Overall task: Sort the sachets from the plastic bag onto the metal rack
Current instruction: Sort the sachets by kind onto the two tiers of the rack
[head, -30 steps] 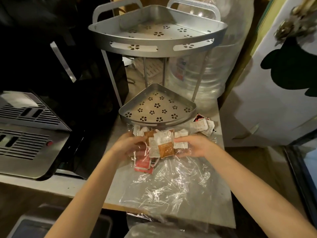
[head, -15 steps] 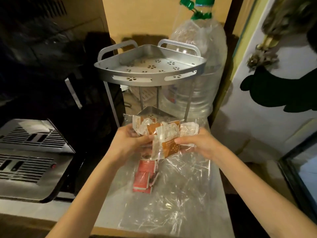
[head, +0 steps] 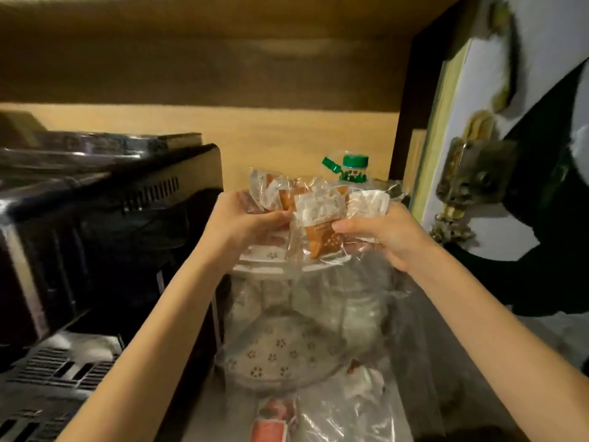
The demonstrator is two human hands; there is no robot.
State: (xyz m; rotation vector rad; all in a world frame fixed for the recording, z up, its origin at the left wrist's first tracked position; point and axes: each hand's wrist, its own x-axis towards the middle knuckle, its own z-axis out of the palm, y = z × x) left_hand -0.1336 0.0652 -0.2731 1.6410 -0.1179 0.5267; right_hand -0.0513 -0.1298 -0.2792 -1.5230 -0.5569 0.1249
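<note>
Now, with both hands — left hand [head: 245,220], right hand [head: 387,232] — clamped on the sachets [head: 318,215]; lower gently onto the metal rack [head: 271,260]; keep the plastic bag [head: 347,314] clear.

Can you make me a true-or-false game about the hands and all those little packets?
1. Both hands hold the bunch of sachets up in the air. True: the left hand and the right hand each grip it.
2. The water bottle has a red cap. False: the bottle cap is green.
3. The plastic bag hangs down in front of the metal rack. True.
4. The lower shelf of the rack is full of sachets. False: no sachets show on it.
5. A red sachet lies on the counter near the bottom of the picture. True.
</note>
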